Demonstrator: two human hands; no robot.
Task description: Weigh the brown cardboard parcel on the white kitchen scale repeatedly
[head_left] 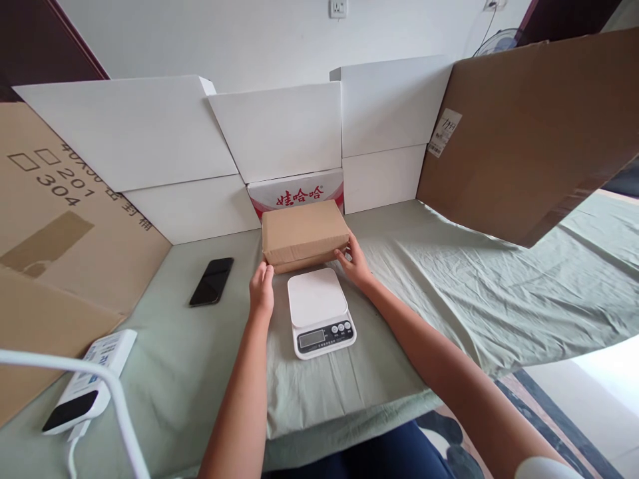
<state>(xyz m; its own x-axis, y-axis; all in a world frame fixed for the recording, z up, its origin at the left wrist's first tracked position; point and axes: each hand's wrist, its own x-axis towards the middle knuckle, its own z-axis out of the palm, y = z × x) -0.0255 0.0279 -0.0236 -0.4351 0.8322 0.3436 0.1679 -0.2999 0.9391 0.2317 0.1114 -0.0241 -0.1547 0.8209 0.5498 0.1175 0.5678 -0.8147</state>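
A closed brown cardboard box (305,229) is gripped at its two near corners by my hands. My left hand (261,287) has its fingers against the left corner, with the thumb in front. On the right corner, my right hand (353,261) holds the box with fingers along the side and thumb on the near face. The near side shows a seam, and I cannot tell whether it is one box or two stacked. Just in front of it, between my forearms, sits a white kitchen scale (317,299) with nothing on its platform; its display looks blank.
A black smartphone (212,282) lies left of my hands on the green cloth (394,293). A white power strip (94,372) and a white cable are at lower left. White boxes (284,133) line the back, with large cardboard boxes (529,133) at both sides.
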